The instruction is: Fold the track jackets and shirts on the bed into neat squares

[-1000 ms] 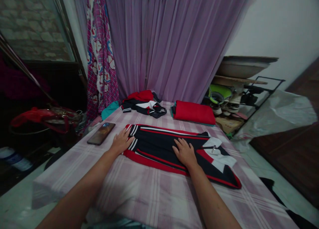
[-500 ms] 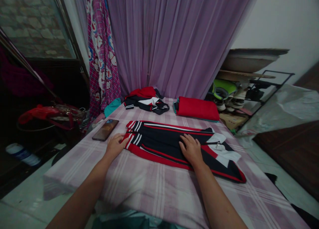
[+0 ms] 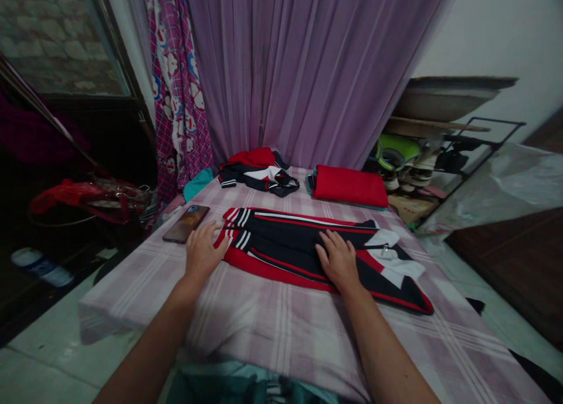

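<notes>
A navy, red and white jacket lies folded lengthwise across a table covered in a pink checked cloth. My right hand rests flat on the middle of the jacket, fingers stretched out. My left hand lies flat at the jacket's left end, by the striped cuffs, fingers apart. Neither hand holds anything.
A dark phone lies just left of my left hand. At the far edge sit a crumpled red and navy garment and a folded red cloth. Purple curtains hang behind. A shoe rack stands right, a red bag left.
My left hand slid off the striped cuffs toward me and to the left. My right hand stayed on the jacket's middle. The camera shifted slightly.
</notes>
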Motion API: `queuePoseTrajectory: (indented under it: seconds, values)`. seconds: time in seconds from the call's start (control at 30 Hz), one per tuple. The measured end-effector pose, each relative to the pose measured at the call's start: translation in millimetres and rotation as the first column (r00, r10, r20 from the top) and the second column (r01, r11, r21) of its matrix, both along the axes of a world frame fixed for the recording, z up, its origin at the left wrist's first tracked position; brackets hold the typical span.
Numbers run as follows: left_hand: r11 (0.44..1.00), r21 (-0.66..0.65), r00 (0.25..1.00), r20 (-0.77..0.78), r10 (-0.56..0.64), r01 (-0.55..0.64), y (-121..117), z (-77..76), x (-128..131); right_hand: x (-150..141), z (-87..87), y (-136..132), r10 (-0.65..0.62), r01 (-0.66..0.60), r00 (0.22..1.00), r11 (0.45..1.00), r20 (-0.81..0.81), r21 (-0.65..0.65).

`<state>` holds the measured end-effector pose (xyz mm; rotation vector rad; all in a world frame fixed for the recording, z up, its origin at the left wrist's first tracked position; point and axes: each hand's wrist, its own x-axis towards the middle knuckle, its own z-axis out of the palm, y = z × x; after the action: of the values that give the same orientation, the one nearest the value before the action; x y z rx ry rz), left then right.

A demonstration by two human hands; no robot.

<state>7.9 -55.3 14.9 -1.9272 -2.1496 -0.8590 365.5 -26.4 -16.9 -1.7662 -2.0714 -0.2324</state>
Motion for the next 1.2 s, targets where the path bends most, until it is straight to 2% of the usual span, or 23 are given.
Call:
queuePoseTrajectory:
  seconds: [0.07, 0.13, 0.2, 0.27, 0.33, 0.47, 0.57, 0.77, 0.87, 1.0, 1.2]
  values:
    - [0.980, 0.033, 0.979, -0.055, -0.195, 0.197, 3, 8.1, 27, -14, 4.0, -5, 0.047, -0.048, 0.999, 0.999, 0.025, 0.018]
    - [0.925, -0.058, 0.919, -0.109, -0.379, 0.375, 12, 12.1, 56, -29, 7.6, -12, 0.113, -0.108, 0.991, 0.992, 0.071, -0.068]
    - [0.888, -0.204, 0.888, -0.129, -0.442, 0.412, 24, 10.2, 79, -38, 9.9, -16, 0.169, -0.148, 0.981, 0.971, 0.099, -0.189]
    - [0.869, -0.323, 0.891, -0.133, -0.435, 0.376, 35, 2.9, 91, -38, 11.1, -18, 0.179, -0.146, 0.978, 0.953, 0.105, -0.266]
    - [0.859, -0.370, 0.894, -0.136, -0.427, 0.354, 43, -7.4, 92, -27, 11.6, -17, 0.138, -0.102, 0.985, 0.949, 0.105, -0.297]
    - [0.892, -0.279, 0.895, -0.175, -0.410, 0.355, 42, -22.9, 84, 8, 11.5, -12, -0.046, 0.065, 0.997, 0.948, 0.068, -0.311]
    - [0.912, -0.246, 0.907, -0.190, -0.377, 0.327, 38, -23.7, 82, 27, 10.3, -11, -0.112, 0.101, 0.994, 0.946, -0.017, -0.306]
    - [0.921, -0.213, 0.933, -0.090, -0.349, 0.324, 38, -14.8, 82, 51, 3.4, -11, 0.045, -0.088, 0.984, 0.965, -0.175, -0.246]
    - [0.933, -0.181, 0.942, -0.073, -0.328, 0.311, 40, -14.4, 81, 57, 3.1, -9, 0.058, -0.092, 0.980, 0.981, -0.191, -0.173]
    - [0.935, -0.191, 0.943, -0.095, -0.320, 0.298, 39, -15.6, 82, 58, 11.7, -10, 0.064, -0.080, 0.983, 0.993, -0.173, -0.085]
    - [0.941, -0.190, 0.950, -0.086, -0.300, 0.280, 37, -12.0, 84, 55, 25.7, -21, 0.120, -0.161, 0.964, 0.974, -0.239, -0.157]
